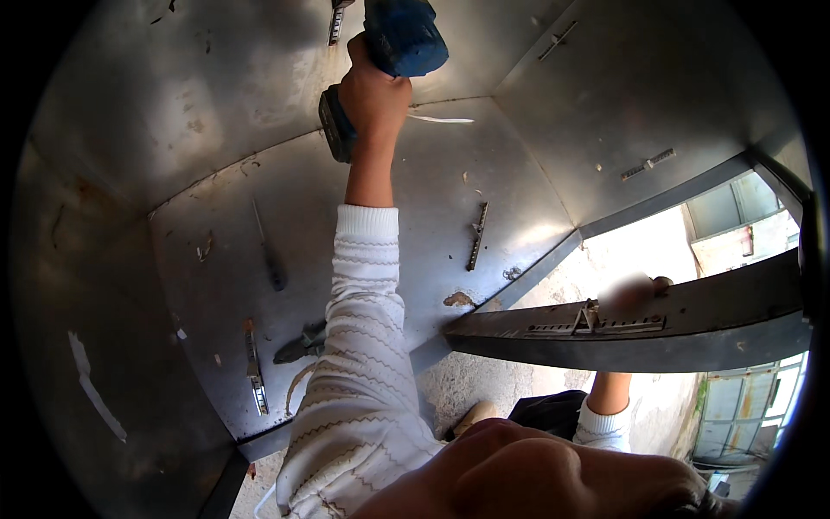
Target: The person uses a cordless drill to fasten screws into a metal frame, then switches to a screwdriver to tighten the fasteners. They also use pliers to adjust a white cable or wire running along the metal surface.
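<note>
Left hand [373,95] grips blue drill [399,39] overhead

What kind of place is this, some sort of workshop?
Probably a metalworking yard or workshop, partly outdoors. The left hand grips a blue cordless drill inside a sheet-metal enclosure, pliers lie on its panel, and bare ground shows through the opening.

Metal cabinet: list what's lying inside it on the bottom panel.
On the bottom panel lie a screwdriver, pliers, two slotted metal strips and scattered debris. The white sleeve covers part of the panel, so anything beneath it is hidden.
</note>
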`<control>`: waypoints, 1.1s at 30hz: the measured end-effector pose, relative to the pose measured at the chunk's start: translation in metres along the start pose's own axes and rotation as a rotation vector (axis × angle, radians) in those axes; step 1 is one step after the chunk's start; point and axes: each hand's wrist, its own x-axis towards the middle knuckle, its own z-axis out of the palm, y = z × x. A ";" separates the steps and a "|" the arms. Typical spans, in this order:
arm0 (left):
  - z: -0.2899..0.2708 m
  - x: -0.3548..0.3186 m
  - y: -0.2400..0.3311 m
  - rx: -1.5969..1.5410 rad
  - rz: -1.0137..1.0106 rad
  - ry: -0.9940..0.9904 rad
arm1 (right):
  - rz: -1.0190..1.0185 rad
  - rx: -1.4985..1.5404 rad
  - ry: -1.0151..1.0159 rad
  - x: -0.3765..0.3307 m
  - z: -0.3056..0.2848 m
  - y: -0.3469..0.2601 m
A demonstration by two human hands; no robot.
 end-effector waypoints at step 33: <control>0.001 0.001 -0.005 0.023 -0.027 -0.048 | -0.019 -0.059 0.122 -0.004 0.018 0.002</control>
